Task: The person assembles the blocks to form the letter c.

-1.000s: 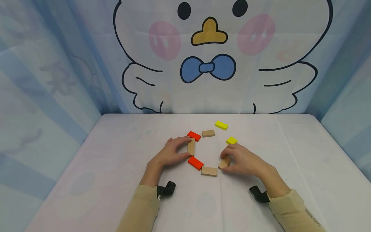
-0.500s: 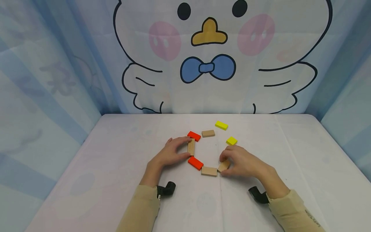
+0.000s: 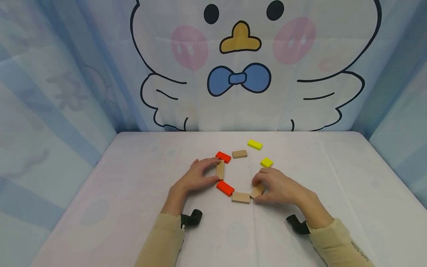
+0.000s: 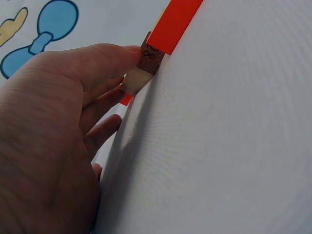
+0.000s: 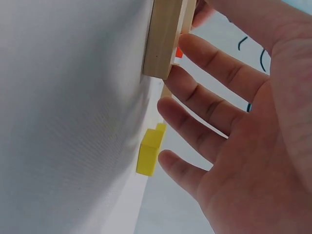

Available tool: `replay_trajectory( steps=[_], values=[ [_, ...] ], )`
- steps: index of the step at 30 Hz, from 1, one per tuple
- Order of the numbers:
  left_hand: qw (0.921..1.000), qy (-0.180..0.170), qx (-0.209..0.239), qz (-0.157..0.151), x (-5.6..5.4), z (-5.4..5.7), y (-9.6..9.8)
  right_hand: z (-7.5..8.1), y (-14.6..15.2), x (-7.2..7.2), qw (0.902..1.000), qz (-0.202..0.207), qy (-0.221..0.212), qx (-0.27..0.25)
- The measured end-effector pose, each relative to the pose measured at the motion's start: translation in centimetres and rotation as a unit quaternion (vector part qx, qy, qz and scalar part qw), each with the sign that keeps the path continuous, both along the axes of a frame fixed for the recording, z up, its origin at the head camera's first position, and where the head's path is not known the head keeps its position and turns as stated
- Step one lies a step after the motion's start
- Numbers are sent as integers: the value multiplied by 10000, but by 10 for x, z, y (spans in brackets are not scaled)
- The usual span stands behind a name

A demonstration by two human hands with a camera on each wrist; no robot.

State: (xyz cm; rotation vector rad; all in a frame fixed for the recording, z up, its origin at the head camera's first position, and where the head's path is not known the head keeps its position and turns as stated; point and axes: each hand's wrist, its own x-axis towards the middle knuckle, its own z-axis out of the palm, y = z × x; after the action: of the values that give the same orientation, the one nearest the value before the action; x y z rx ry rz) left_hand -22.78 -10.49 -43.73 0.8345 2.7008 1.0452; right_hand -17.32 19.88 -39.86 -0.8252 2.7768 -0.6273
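In the head view my left hand [image 3: 197, 174] holds a plain wooden block [image 3: 219, 170] lengthwise, thumb at its near end and fingers at the far end. Dark print shows on that block [image 4: 150, 57] in the left wrist view. Red blocks [image 3: 225, 188] sit at both of its ends. My right hand [image 3: 278, 186] pinches another wooden block [image 3: 257, 191] between thumb and fingers, partly hidden by them. This block slants up from the right end of a third wooden block [image 3: 240, 197], which adjoins the near red block. Together they form a curved row.
A wooden block [image 3: 239, 154] lies at the back, right of the far red block [image 3: 223, 157]. Two yellow blocks are near it: one [image 3: 255, 144] farthest back, one [image 3: 266, 162] just beyond my right hand. A printed curtain [image 3: 237, 107] hangs behind the white table [image 3: 133, 178].
My right hand has shifted slightly left and nearer with its wooden block, bringing that block up to the end of the near wooden block. The left hand has stayed put.
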Motion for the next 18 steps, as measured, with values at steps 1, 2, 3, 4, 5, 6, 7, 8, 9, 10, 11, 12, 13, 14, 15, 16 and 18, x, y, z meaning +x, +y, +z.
replay_trajectory(
  steps=[1,2,3,4,5,6,7,8,9,10,11,12,13,14,15,16,18],
  values=[
    [10000,-5,-3,-5,0,0,0,0,0,0,10000,-21,-5,-12],
    [10000,-3,-1,-5,0,0,0,1,1,0,10000,-36,4,-37],
    [10000,-3,-1,-8,0,0,0,1,2,-1,10000,-59,16,-72],
    [10000,-13,-15,-7,0,0,0,2,3,-1,9999,-93,33,-102],
    [10000,-19,-31,-3,0,-1,0,2,4,-1,9998,-110,61,-135],
    [10000,-16,-23,2,0,-1,0,3,5,-2,9997,-136,89,-159],
    [10000,-14,-20,8,0,-1,0,3,6,-2,9996,-178,93,-186],
    [10000,-6,-15,17,0,-2,0,3,7,-3,9995,-216,95,-200],
    [10000,-9,-27,27,0,-2,0,4,8,-4,9994,-263,83,-200],
    [10000,-14,-39,37,-1,-2,0,4,9,-4,9994,-303,72,-181],
    [10000,-7,-31,49,-1,-3,0,4,10,-5,9993,-334,62,-168],
    [10000,-5,-26,53,-1,-3,0,5,11,-6,9991,-381,53,-152],
    [10000,-4,-29,56,-1,-4,0,5,11,-7,9990,-425,47,-140],
    [10000,-7,-28,64,-1,-4,0,5,12,-7,9989,-442,62,-145],
    [10000,-17,-31,66,-2,-4,0,6,13,-7,9988,-457,80,-171],
    [10000,-27,-29,62,-2,-4,0,6,13,-8,9987,-464,111,-195],
    [10000,-43,-32,47,-2,-4,0,7,14,-9,9984,-449,221,-278]
  ],
)
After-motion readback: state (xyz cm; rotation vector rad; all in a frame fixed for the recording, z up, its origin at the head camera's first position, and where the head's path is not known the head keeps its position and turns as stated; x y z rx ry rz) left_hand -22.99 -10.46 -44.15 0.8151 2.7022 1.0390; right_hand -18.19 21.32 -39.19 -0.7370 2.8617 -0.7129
